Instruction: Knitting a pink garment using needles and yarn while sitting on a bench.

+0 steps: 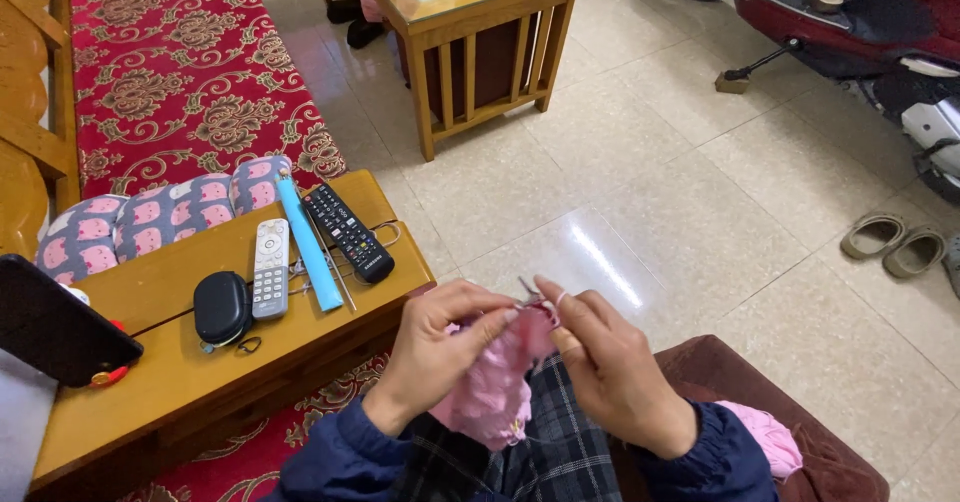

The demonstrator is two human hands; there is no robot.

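- A person seated over a plaid-trousered lap brings both hands together at the centre of the head view, forearms in dark blue sleeves angling inward from either side.
- The left hand curls around the upper left edge of a pink knitted piece, thumb and fingers pinched closed on the fabric.
- The right hand closes on the top right of the same piece, its forefinger raised with a strand of yarn looped over it.
- The pink knitted piece hangs from both hands down onto the lap, its long axis running roughly top to bottom of the view.
- Thin knitting needles poke up between the fingertips, tips pointing away from the person; the hands hide most of their length.
- More pink fabric lies to the right on a brown cushioned seat.
- To the left stands a low wooden table carrying a black remote, a white remote, a light blue stick-shaped case, a black zip pouch and a dark tablet; all sit well apart from the hands.
- A red patterned bench cover stretches beyond the table, with a pig-print cushion at its near end.
- Across the tiled floor are a second wooden table, a red scooter and a pair of sandals.
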